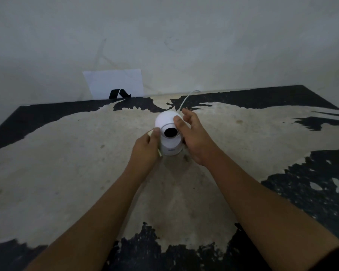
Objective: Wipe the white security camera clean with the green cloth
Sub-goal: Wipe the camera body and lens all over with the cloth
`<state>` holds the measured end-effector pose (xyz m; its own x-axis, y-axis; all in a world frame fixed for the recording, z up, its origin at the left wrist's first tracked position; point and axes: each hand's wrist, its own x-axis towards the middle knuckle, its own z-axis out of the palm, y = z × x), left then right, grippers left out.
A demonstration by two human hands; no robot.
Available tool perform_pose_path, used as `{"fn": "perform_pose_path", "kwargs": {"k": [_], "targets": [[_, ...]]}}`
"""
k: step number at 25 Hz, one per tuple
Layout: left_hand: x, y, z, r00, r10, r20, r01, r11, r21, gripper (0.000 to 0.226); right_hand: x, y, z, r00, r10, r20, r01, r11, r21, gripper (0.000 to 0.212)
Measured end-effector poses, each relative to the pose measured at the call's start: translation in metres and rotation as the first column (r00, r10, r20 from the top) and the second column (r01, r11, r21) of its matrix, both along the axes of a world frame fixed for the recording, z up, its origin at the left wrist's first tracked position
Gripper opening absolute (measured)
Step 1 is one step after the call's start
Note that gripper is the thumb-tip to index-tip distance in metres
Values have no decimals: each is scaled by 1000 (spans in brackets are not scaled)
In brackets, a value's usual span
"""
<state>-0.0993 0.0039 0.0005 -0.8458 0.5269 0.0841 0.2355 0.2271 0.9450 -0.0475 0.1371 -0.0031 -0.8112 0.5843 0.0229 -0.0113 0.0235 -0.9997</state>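
Note:
The white security camera (169, 133) stands upright on the worn table (67, 153), its round head tilted up with the black lens facing me. My left hand (146, 151) presses against its left side and holds a pale greenish cloth (155, 142), of which only small edges show under the fingers. My right hand (192, 137) rests on the camera's right side, thumb on the head near the lens and fingers spread behind. A white cable (186, 98) runs from the camera's back toward the wall.
A white sheet with a black mark (115, 84) leans against the grey wall behind the table's far edge. The tabletop is beige with black peeled patches at the near edge (145, 247) and right side (311, 188).

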Motion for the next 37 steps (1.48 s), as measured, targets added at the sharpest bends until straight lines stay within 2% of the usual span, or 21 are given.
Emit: {"fn": "perform_pose_path", "kwargs": {"k": [2,3,5,6,8,10,11,13,15,16,18,21,28,37], "targets": [[8,-15,0,998,18,-68,-15,999,48,30,-1,0,-2,1000,21,-13,-21,1000,-15,58],[8,-24,1,999,23,-22,-21,995,95,30,-1,0,-2,999,27,-25,-28,999,-30,57],[11,-37,5,967,-12,253,-55,966,254,30,-1,-2,-2,1000,9,-21,-10,999,-46,61],[15,-42,8,913,-61,404,-82,941,328,32,0,-4,-1,1000,-19,-10,19,1000,-21,60],[27,-49,14,813,-135,567,-122,911,393,34,8,-11,5,989,-144,-27,146,975,169,52],[35,-53,18,811,-156,564,-109,906,408,32,26,-21,17,957,-213,-196,274,883,380,39],[39,-53,21,830,-150,537,-101,906,410,31,38,-28,27,954,-144,-262,251,863,438,30],[45,-51,27,863,-125,490,-96,911,402,29,65,-43,43,973,97,-211,43,818,573,20],[53,-48,34,858,-161,487,-74,900,429,30,85,-52,45,971,227,-70,-116,711,693,26],[56,-47,37,846,-193,497,-73,881,467,31,91,-53,43,971,236,-37,-143,699,701,31],[65,-44,41,823,-259,506,-71,836,544,34,100,-52,38,982,184,-35,-122,767,630,40],[80,-40,47,871,-244,427,-4,864,503,25,109,-50,34,992,107,-71,-55,849,526,47],[95,-32,52,896,-244,371,28,865,501,14,129,-54,35,978,17,-207,104,824,557,29],[103,-25,42,900,-200,387,39,921,387,19,145,-59,29,984,-66,-166,139,866,481,20]]}}
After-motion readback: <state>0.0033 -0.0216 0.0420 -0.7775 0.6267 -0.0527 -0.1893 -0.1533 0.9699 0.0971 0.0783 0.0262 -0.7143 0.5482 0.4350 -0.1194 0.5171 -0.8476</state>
